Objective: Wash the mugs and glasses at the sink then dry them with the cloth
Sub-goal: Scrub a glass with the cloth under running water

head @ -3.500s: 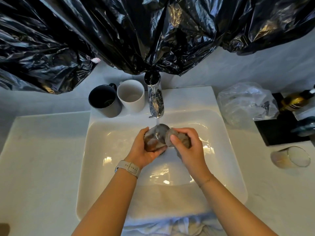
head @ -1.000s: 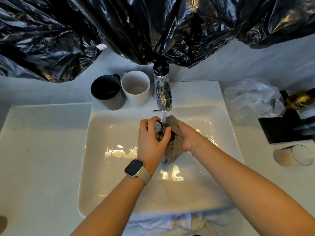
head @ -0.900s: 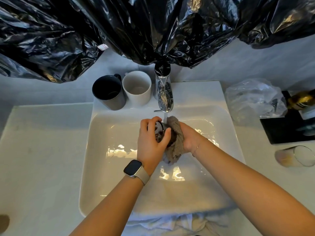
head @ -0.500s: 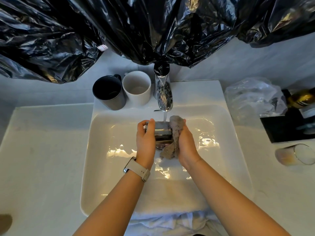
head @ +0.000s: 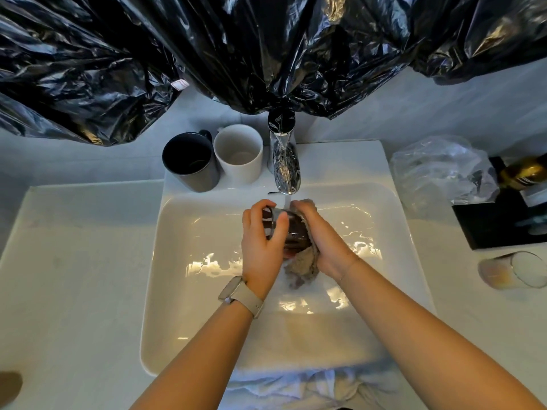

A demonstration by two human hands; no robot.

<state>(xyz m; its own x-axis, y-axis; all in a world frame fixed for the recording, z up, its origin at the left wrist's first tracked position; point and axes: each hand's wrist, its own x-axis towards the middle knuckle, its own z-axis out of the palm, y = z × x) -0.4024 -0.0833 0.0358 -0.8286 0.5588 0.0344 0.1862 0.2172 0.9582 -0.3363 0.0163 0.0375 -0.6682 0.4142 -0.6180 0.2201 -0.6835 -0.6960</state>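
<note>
Tilted since a moment ago, glass gripped by left hand; right hand clutches rag (best rubbed under running water).

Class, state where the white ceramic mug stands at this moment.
In the head view, the white ceramic mug stands upright on the sink's back ledge, between the dark grey mug and the chrome tap.

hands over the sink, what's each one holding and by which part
The left hand grips a clear glass around its side wall. The right hand holds a grey-brown cloth pressed against the glass.
</note>
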